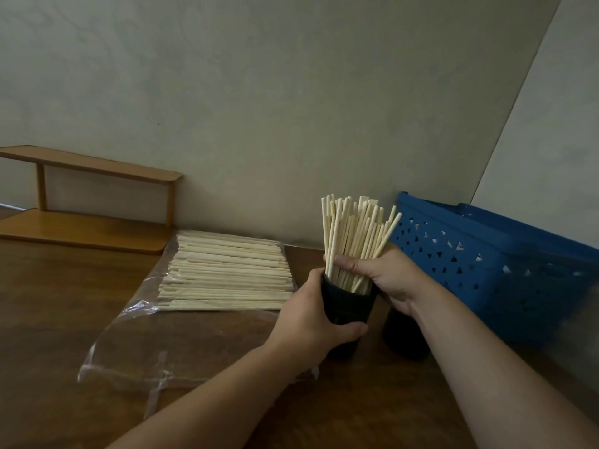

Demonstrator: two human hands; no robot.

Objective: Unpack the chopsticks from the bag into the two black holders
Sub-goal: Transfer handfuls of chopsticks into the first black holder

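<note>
Grip, left hand (pixel 311 322): wrapped round the wall of the near black holder (pixel 348 311), thumb toward the viewer, steadying it on the bench (pixel 64 319).

Grip, right hand (pixel 385 275): fingers curled round a bundle of chopsticks (pixel 355 234) just above the holder's rim; the bundle stands nearly upright, fanning slightly toward 1 o'clock, its lower ends already inside the holder.

Second black holder (pixel 405 338): at 3 o'clock of the first, just beside it, partly hidden under the right wrist. Contents cannot be told; no sticks show above it.

Bag (pixel 181 338): clear plastic, lying flat at 9 o'clock of the holders, mouth toward the viewer. A large stack of loose chopsticks (pixel 227 273) lies in its far half, sticks running from 9 to 3 o'clock.

Progress, as judged: one bundle being seated in the first holder; much of the stock remains with the bag; the second holder appears not yet filled. Roughly the first half under way.

Other items: blue perforated basket (pixel 492 264) at 2 o'clock against the wall; wooden shelf (pixel 87 202) at 10 o'clock.

Brands, labels, writing: none legible on bag, holders, basket or shelf.
</note>
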